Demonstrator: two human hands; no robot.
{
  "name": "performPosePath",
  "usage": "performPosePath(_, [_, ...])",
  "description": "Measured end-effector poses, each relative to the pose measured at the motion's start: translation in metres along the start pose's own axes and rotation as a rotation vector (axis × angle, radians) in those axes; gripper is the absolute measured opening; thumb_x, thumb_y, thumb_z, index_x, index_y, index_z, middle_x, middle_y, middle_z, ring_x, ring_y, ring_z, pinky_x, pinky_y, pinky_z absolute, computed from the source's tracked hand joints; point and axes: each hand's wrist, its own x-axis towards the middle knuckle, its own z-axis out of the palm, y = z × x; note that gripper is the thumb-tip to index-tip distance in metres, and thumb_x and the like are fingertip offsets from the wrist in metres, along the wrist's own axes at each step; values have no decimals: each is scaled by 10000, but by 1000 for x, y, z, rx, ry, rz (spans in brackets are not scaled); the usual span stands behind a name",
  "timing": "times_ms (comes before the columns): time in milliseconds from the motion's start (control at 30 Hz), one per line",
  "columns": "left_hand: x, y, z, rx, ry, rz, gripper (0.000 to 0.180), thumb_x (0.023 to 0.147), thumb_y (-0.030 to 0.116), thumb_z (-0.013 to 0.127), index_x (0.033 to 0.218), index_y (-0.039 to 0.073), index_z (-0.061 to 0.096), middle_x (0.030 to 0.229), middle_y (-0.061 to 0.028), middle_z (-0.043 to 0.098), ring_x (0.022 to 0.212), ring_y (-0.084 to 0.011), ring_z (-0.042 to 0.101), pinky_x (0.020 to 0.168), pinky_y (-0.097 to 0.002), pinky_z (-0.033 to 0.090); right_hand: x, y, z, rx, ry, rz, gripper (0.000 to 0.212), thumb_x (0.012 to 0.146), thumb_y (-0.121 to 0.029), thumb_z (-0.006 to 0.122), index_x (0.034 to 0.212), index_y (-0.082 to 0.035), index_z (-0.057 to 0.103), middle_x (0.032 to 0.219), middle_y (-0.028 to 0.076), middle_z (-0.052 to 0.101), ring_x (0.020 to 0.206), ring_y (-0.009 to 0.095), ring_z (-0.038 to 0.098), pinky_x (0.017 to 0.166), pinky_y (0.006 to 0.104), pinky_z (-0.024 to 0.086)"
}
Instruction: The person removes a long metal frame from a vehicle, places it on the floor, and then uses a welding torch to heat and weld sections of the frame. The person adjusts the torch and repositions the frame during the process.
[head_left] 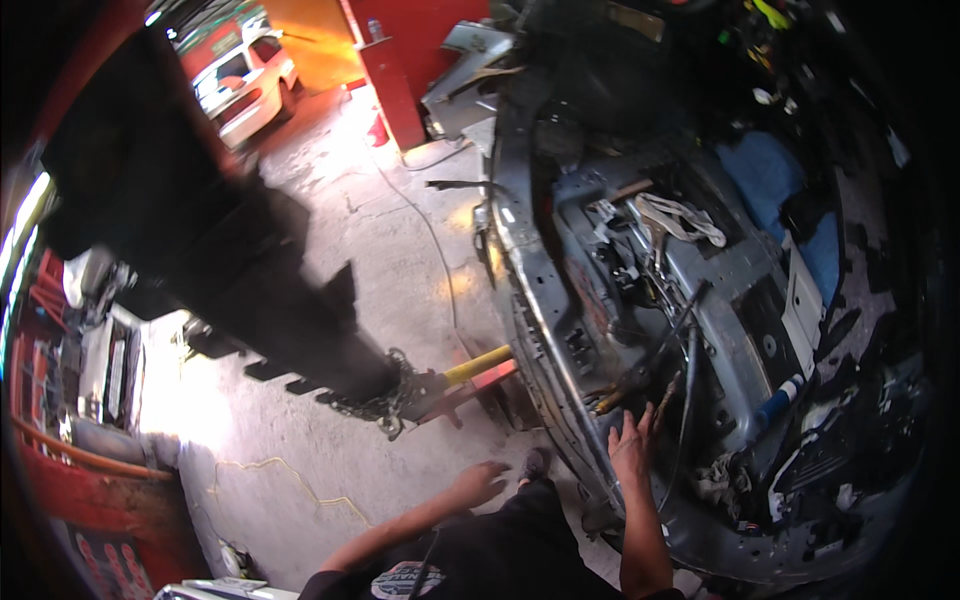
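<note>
Noted smooth grey metal on car floor pan [722, 285], low sheen; glossier, light-catching metal along door sill [548, 315]. Logged as matt, crumpled cloth: pale rag [703, 224]. Found rough, matt concrete in workshop floor [390, 270]. Recorded dull metal links in chain [398, 385], yellow painted-looking finish on bar [478, 365], smooth gloss on blue-and-white cylinder [779, 399], matt black cloth in shirt [500, 555].

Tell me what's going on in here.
A person in dark clothing stands beside a stripped grey vehicle body. Their right hand is extended over its edge, near a yellow-and-dark object; whether it grips anything is hard to tell. Their left hand is out over the concrete floor, nothing visible in it. Crumpled pale fabric lies farther inside the body.
</note>
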Motion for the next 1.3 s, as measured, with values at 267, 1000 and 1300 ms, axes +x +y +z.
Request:
performPosePath(267, [-259,-270,57,-238,281,-666,387,827,226,617,1169,56,680,997,-247,702,977,-390,680,870,-439,529,-18,-191,28,25,82,-338,241,821,-149,691,1004,4,659,1023,178,604,1062,366,547,913,467,457])
performPosePath(1000, [-409,-318,89,-786,629,-1096,267,853,123,663,1043,-53,726,886,-112,740,770,-173,680,701,-284,540,288,-146,156,286,228,-82,264,899,-105,543,1099,1,680,1006,230,701,949,407,666,813,449,531])
performPosePath(1300, [-363,-188,46,-762,603,-1231,367,895,208,659,1185,-16,678,1036,-130,724,914,-199,677,804,-319,537,486,-104,303,275,97,-170,381,865,-68,537,1239,-4,573,1128,289,621,1084,455,562,961,508,431])
